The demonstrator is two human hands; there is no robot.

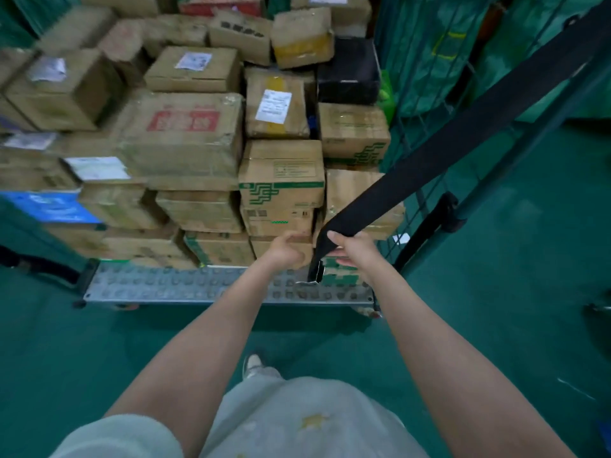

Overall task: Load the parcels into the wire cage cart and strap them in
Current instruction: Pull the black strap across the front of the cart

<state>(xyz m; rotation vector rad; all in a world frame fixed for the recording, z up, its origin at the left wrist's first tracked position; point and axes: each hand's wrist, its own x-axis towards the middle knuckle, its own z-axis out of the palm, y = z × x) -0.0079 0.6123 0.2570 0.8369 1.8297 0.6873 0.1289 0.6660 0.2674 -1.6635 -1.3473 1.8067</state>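
Pale grey trousers (297, 418) fill the bottom edge, with one shoe (253, 363) on the green floor beyond them. At far left in the wire cage cart (165, 285), whose perforated metal base shows below the load, a blue box (49, 206) sits among the stacked brown parcels (198, 206). A large carton (182, 133) bears a red printed block, too blurred to read. Further right, a taped carton (276, 105) carries a white shipping label with lines too small to make out, and the carton below it (281, 173) shows a green stepped logo and a green-bordered panel. A black box (348, 74) tops the right-hand column. The left hand (287, 249) has curled fingers against the low cartons, perhaps touching one, though I cannot tell whether it holds anything. Just beside it, the right hand (350, 249) has its fingers wrapped round a wide black strap (496, 104), which runs taut from the fist up to the upper right. The strap's short end hangs below the fist, in front of the bottom parcels. The cart's green wire side (396, 127) stands behind the strap.
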